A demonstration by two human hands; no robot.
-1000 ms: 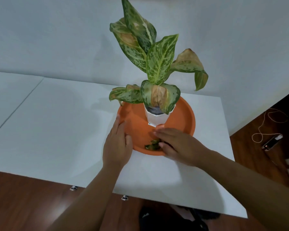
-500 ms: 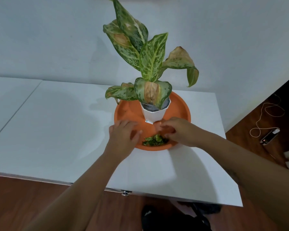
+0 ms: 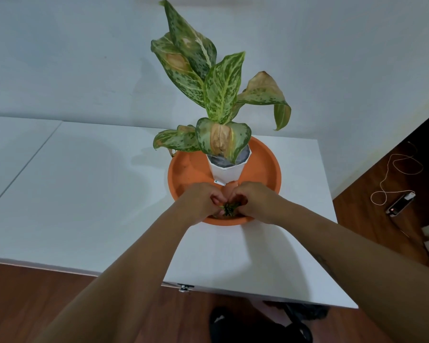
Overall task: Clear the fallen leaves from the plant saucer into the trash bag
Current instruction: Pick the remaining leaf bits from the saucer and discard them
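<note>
An orange plant saucer (image 3: 265, 167) sits on the white table (image 3: 84, 199), with a white pot (image 3: 227, 173) and its speckled green plant (image 3: 221, 92) standing in it. At the saucer's near edge lies a small clump of green fallen leaves (image 3: 228, 209). My left hand (image 3: 198, 203) and my right hand (image 3: 255, 201) meet over that clump, fingers curled in and pinching it from both sides. Most of the leaves are hidden under my fingers. No trash bag is in view.
The white wall rises right behind the table. A dark object (image 3: 260, 325) lies on the wooden floor below the table's near edge. A phone (image 3: 401, 203) with a coiled cable (image 3: 396, 174) lies on the floor at right.
My left hand left the saucer's rim and moved right into the saucer. Both hands have drawn together and closed around the leaf clump.
</note>
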